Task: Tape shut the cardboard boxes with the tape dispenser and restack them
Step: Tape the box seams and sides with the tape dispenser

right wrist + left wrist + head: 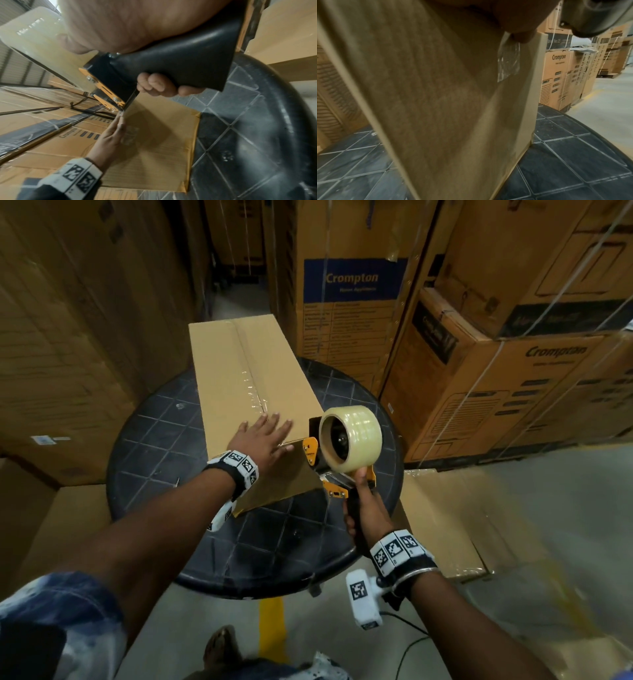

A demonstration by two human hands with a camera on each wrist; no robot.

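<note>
A long plain cardboard box [246, 371] lies on a round black table [161, 440], clear tape running along its top seam. My left hand [263, 436] lies flat on the near end of the box top, fingers straight and spread, thumb over the end face. A strip of tape end [508, 60] sticks to that end face [154, 146]. My right hand [368, 515] grips the black handle of the orange tape dispenser [342, 446], with its clear roll [34, 33], held just off the box's near right corner.
Tall stacks of printed Crompton cartons [352, 302] stand behind and to the right, more cartons on the left [68, 337]. Flat cardboard lies on the floor at left [68, 525] and right [445, 518]. A yellow floor line [272, 625] runs under the table.
</note>
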